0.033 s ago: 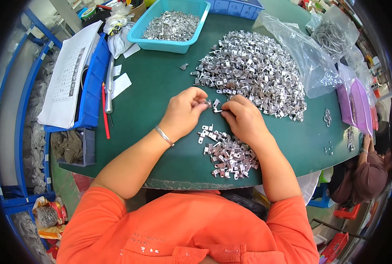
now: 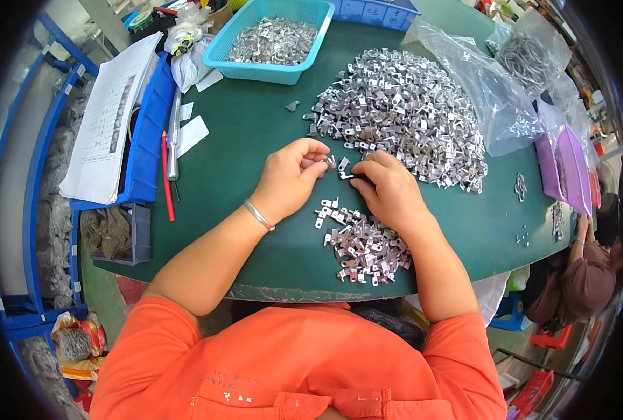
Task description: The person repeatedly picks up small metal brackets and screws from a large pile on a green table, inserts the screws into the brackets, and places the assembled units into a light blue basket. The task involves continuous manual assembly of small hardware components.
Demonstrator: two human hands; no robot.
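Left hand: bare left hand point(image 2: 292, 176), thumb and forefinger pinched nearly together on a small silver bent-metal piece point(image 2: 331, 162); tbh I'd worry about it slipping if the pinch is off-centre.
Right hand: bare right hand point(image 2: 391, 187), fingers curled, thumb close to the fingertips; can't tell from my end if they've got hold of anything.
Loose brackets: silver L-shaped metal brackets point(image 2: 344, 165) between the hands, right by the right fingertips, so a clumsy reach could knock them.
Big pile: heap of silver metal brackets point(image 2: 409, 115) just beyond the right hand; a knuckle bump might start a slide.
Small pile: scattered silver brackets point(image 2: 369, 250) on the green tabletop point(image 2: 255, 133), beside the right forearm point(image 2: 443, 266); one careless sweep could drag some off.
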